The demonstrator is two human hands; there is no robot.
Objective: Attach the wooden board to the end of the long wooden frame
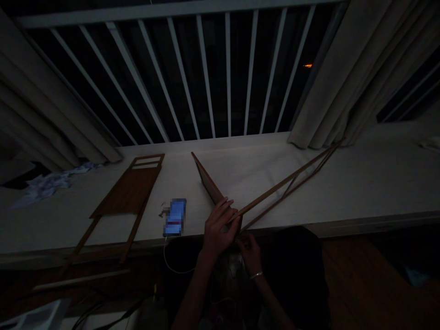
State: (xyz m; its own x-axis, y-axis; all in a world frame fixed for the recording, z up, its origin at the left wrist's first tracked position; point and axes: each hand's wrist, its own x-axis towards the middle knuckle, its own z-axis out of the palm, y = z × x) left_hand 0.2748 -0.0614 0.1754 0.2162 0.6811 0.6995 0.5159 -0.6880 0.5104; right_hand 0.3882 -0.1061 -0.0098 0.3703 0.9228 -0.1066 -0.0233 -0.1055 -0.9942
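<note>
My left hand (220, 224) is closed around the near corner of a wooden frame (275, 189), where its rails meet a wooden panel (208, 181). The frame has two long thin rails joined by a crosspiece and slants away to the far right. The panel stands tilted on the pale ledge, leaning off to the left. Just below that corner, my right hand (250, 251), with a light band at the wrist, has its fingertips pinched together. Whatever sits between those fingertips is too small and dark to make out.
Left on the ledge (254, 160) lies another slatted wooden frame with a panel (125, 188), its legs overhanging the front edge. A lit phone (176, 217) with a white cable lies beside small objects (163, 211). Curtains (323, 78) flank a white railing (228, 78). Crumpled material (48, 185) lies far left.
</note>
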